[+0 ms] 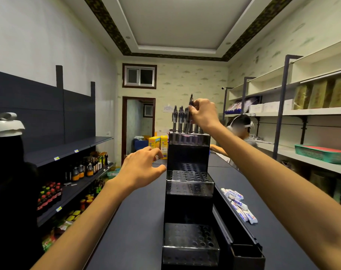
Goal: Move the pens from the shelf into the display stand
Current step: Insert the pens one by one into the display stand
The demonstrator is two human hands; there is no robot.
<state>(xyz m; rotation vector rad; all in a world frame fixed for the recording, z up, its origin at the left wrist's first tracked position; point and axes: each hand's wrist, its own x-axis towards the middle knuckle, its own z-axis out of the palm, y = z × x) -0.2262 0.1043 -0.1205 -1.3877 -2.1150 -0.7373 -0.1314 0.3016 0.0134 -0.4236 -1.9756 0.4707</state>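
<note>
A black tiered display stand [188, 154] with rows of holes stands on the dark counter in front of me. Several dark pens [178, 118] stand upright in its top tier. My right hand [203, 113] is raised over that tier and pinches a dark pen [190, 103] that points upward above the others. My left hand [141, 169] hovers with loosely spread fingers beside the stand's left side, holding nothing. The lower tiers [190, 244] show bare holes.
A black box [241, 240] lies open along the stand's right side. Small white packets [238, 205] lie scattered on the counter [134, 221] to the right. Shelves of bottles [84, 170] run along the left. Another person [241, 129] sits behind the counter.
</note>
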